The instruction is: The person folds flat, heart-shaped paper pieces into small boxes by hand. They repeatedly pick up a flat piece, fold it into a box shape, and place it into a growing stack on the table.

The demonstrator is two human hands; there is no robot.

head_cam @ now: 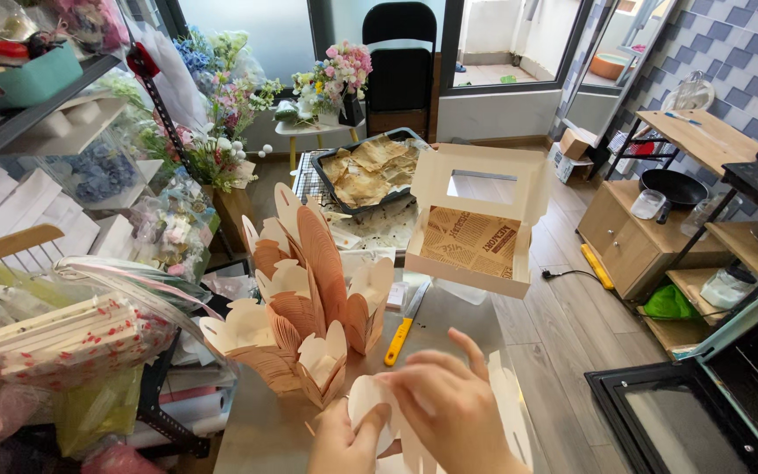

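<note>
At the near edge of the desk, we see the left hand and right hand both closed on 1 white petal-shaped paper cup, just beside the stacked orange cups.

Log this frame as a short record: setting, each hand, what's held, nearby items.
setting: worktable in a room with flowers and shelves
left hand: grips the lower edge of a white paper cup
right hand: lies over the cup, fingers spread across it
cup stack: folded petal-edged cups, orange and white, left of the hands
knife: yellow handle, lying beyond the hands
box: open, window lid, lined with printed paper
tray: dark, holding crumpled brown paper
oven: lower right, door open
</note>
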